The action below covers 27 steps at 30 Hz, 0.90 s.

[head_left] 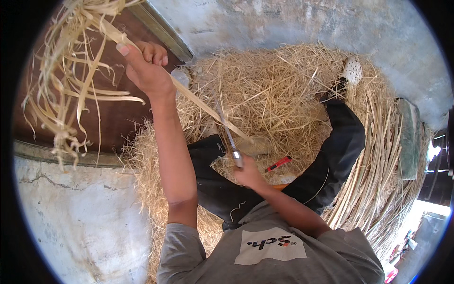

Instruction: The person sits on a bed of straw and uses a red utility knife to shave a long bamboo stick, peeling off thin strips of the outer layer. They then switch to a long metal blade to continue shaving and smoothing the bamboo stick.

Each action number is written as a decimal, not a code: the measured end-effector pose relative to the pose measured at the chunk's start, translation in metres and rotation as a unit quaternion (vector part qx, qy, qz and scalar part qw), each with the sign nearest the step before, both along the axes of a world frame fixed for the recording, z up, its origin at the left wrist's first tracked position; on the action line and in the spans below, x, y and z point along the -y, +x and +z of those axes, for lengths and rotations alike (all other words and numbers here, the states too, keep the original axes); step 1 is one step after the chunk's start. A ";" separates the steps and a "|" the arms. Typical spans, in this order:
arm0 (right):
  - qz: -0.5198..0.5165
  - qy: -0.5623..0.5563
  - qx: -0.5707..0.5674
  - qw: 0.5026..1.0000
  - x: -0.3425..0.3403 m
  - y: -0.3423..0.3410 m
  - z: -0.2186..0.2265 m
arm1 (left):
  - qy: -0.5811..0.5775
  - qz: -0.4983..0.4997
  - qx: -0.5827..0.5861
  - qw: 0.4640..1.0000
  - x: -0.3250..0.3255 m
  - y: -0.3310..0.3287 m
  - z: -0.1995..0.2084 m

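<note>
Pale strip [198, 101]: was held aslant over the left part of the straw heap [269, 85], its long axis run from the upper left, by a brown panel [118, 113], down toward the heap's middle.
Left hand [149, 71]: was closed around the strip, thumb along it and fingers curled, near the heap's far left corner; the arm was stretched well forward.
Right hand [248, 174]: was clenched on the handle of a knife [230, 136], nearer to the body and to the strip's lower end, which lay just beyond it.
Crossing: the strip's lower part was met in view by the blade, which was pointed away from the body; whether they were touching could not be told.
Curled shavings [53, 78]: were bunched beyond the left hand, hung over the panel.
Red cutter [278, 164]: was left on the heap, to the right of the right hand, between dark-trousered legs [326, 156].
Stalk bundle [373, 161]: was laid lengthwise along the heap's right edge, near a white perforated shoe [352, 72].
</note>
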State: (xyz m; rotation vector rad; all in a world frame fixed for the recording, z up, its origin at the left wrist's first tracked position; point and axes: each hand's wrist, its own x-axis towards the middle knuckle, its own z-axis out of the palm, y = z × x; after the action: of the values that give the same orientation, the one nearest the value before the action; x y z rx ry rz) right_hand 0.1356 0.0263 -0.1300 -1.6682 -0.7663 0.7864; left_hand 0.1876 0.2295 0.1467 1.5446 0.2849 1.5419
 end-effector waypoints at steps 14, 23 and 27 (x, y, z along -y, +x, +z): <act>-0.010 -0.009 0.032 0.999 0.013 0.008 0.004 | -0.010 0.037 0.010 0.999 0.000 0.002 0.002; -0.021 0.024 0.009 0.999 0.001 0.007 0.042 | 0.058 0.050 0.015 0.997 0.009 0.006 0.000; 0.044 -0.100 0.037 0.993 0.014 0.023 0.006 | 0.052 0.067 0.018 0.996 -0.005 0.000 0.001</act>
State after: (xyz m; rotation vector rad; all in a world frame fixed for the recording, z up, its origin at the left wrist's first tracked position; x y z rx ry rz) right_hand 0.1584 0.0118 -0.1243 -1.8619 -0.8392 0.8905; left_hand 0.1875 0.2341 0.1472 1.6043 0.2969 1.7120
